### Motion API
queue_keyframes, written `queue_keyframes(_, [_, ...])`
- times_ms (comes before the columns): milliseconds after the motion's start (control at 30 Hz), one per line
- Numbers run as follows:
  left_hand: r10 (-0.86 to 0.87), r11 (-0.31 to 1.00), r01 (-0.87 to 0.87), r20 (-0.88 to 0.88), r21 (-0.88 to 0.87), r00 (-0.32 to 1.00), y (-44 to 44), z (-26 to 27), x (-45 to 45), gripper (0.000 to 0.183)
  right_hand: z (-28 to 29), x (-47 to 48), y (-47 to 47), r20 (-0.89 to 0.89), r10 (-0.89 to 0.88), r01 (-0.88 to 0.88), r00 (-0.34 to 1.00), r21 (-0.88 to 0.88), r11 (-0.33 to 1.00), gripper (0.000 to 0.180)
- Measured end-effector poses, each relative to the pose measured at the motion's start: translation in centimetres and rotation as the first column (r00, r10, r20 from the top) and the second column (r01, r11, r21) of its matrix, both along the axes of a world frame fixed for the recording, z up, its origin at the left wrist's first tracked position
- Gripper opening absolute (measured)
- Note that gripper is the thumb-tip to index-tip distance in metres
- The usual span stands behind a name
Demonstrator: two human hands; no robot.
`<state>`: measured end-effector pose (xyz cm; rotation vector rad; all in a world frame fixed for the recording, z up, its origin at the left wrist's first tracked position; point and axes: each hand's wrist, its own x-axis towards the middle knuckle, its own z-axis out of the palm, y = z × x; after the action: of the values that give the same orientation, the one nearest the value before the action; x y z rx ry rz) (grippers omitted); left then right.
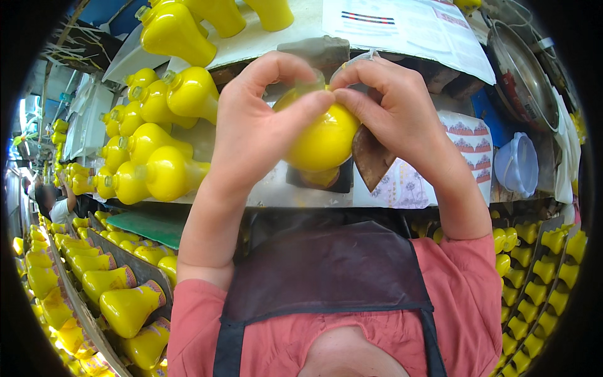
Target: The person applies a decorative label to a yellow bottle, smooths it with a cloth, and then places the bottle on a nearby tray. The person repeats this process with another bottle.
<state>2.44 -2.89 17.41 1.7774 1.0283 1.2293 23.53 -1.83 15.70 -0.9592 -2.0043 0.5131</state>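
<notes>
Between my hands is a glossy yellow bottle [325,141] with its rounded body facing me. My left hand [256,122], partly blurred, curls around its upper left side near the pale neck [311,81]. The thumb tips meet over the bottle's shoulder. My right hand [391,94] has thumb and index finger pinched close there; whether they hold a thin piece is too blurred to tell. A flat brown pointed piece [373,159], perhaps a scraper, sticks out under my right palm, seemingly tucked in the hidden fingers. A pale translucent scrap [360,59] shows at the right index finger.
Printed decal sheets [468,146] lie to the right, beside a pale blue bucket [517,165] and a large metal pan [523,75]. More yellow bottles [165,172] lie at left. Racks of yellow bottles [129,306] flank me below. Another person [56,202] is far left.
</notes>
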Motion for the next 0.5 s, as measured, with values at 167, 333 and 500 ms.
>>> queue_keyframes(167, [-0.121,0.992,0.123,0.065,-0.027,0.991,0.1,0.7,-1.0,0.017,-0.2,0.6,-0.1,-0.103,-0.086,0.074,0.991,-0.117,0.99,0.018])
queue_keyframes(333, [-0.158,0.979,0.185,0.255,-0.082,0.954,0.2,-0.4,-1.7,0.014,-0.3,0.8,0.0,-0.073,-0.011,0.009,0.997,-0.021,1.0,0.014])
queue_keyframes(500, [-0.133,0.991,0.135,0.089,-0.017,0.987,1.7,-1.1,-2.7,0.02,0.0,-0.3,1.6,-0.009,0.01,-0.009,1.0,0.121,0.993,0.015])
